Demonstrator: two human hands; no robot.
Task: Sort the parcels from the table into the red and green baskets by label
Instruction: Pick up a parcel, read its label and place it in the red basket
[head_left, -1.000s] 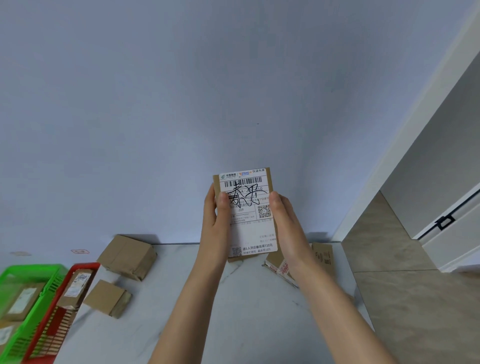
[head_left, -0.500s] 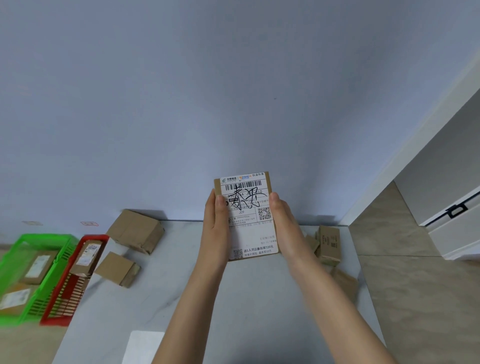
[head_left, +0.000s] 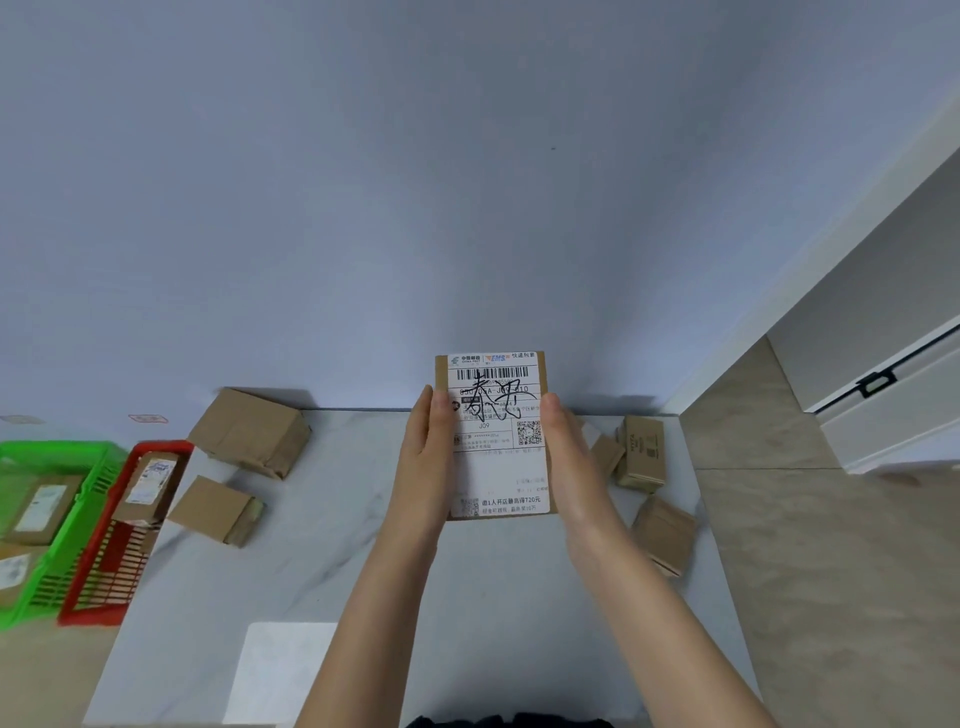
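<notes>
I hold a flat cardboard parcel (head_left: 497, 467) up in front of me, its white shipping label with black handwriting facing the camera. My left hand (head_left: 428, 457) grips its left edge and my right hand (head_left: 569, 457) grips its right edge, thumbs on the label. The red basket (head_left: 104, 571) stands past the table's left end with a labelled parcel (head_left: 148, 483) in it. Left of it, the green basket (head_left: 67, 530) holds labelled parcels too.
On the white marble table (head_left: 322, 561) lie two brown boxes (head_left: 249, 431) (head_left: 215, 512) at the left and three small boxes (head_left: 644, 452) near the right end. A white sheet (head_left: 283, 670) lies at the near edge. A wall stands behind; tiled floor is to the right.
The view has tilted downward, so more of the table, baskets and right-hand boxes show. The parcel stays held in both hands, slightly lower in the picture.
</notes>
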